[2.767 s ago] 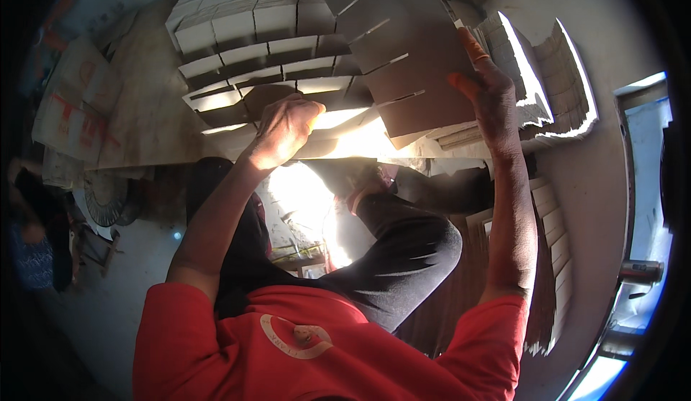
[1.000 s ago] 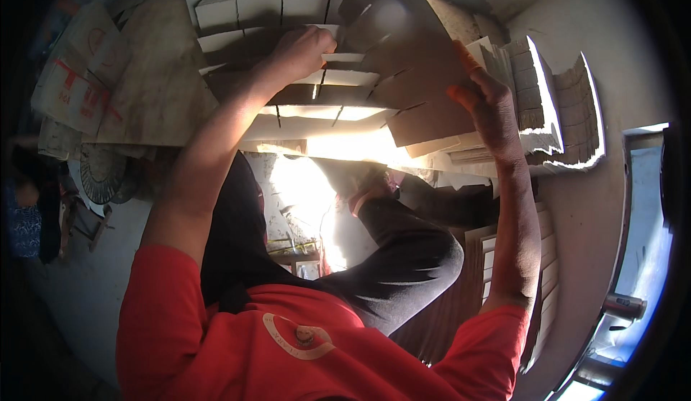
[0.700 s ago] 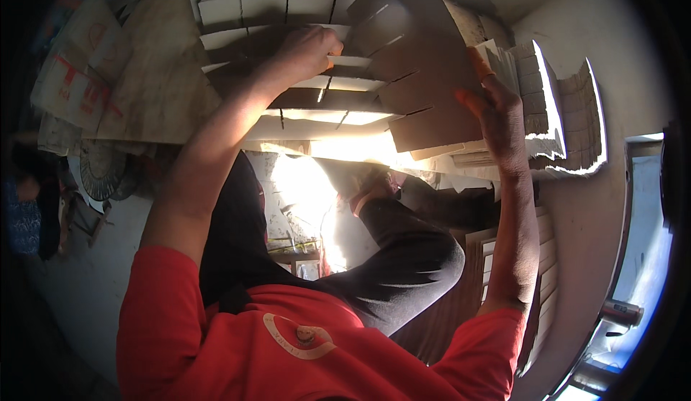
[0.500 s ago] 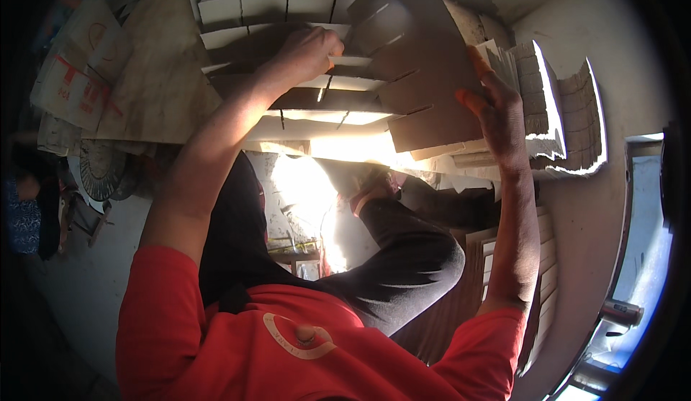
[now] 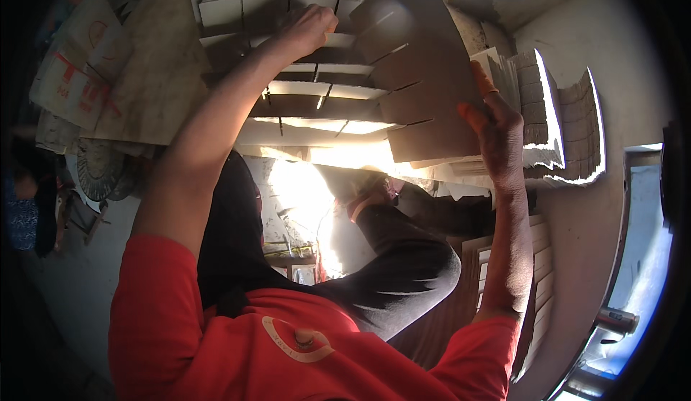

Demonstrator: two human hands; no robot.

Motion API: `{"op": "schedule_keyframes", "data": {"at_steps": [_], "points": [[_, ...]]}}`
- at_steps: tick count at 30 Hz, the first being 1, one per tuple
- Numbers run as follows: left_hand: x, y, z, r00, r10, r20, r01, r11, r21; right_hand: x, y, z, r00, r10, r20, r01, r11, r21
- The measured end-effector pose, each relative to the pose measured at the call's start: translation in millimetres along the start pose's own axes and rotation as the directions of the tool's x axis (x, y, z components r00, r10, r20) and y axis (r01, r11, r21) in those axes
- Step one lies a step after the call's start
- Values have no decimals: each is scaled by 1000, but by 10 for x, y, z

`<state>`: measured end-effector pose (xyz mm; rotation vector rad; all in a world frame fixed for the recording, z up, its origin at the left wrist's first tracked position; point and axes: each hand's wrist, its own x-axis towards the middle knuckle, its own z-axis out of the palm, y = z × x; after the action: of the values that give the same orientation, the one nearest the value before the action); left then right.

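Note:
A large slotted cardboard sheet (image 5: pixel 425 77) stands tilted at the centre right, with several slits cut in from its left edge. My right hand (image 5: pixel 497 124) is closed on the sheet's right edge, thumb on the near face. Several narrow slotted cardboard strips (image 5: pixel 327 125) stand in rows to the sheet's left, their right ends meeting its slits. My left hand (image 5: pixel 309 30) is closed in a pinch at the right end of a far strip (image 5: pixel 342 40). Its fingertips are partly hidden by the hand itself.
Stacked cardboard strips (image 5: pixel 266 2) lie behind the rows. More slotted stacks (image 5: pixel 540 106) stand to the right by the wall. A wooden board (image 5: pixel 155 77) and printed cardboard (image 5: pixel 83 70) are at left. Further cardboard (image 5: pixel 543 286) stands low beside my right arm.
My left hand has moved away from me, from a nearer strip to the one behind it. My right hand still grips the sheet, which has shifted only slightly.

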<state>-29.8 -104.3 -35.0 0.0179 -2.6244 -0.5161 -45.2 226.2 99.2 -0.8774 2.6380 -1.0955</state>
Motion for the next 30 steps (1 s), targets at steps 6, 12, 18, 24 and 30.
{"op": "schedule_keyframes", "data": {"at_steps": [6,12,18,24,30], "points": [[-15,41,24,1000,-14,-20,14,1000,-1,53,57,-55,999,-5,50,1,997,72],[5,-14,39,1000,11,-24,-11,1000,-9,39,14,-48,994,-63,86,66,997,-26],[-26,25,57,995,-33,-98,29,999,-33,119,-10,81,981,-79,175,105,984,-141],[-55,316,-346,992,-79,100,95,982,-165,61,57,232,974,-215,64,222,967,-124],[-235,364,-327,937,73,341,-72,997,-17,77,26,310,972,-113,204,149,974,-169]]}}
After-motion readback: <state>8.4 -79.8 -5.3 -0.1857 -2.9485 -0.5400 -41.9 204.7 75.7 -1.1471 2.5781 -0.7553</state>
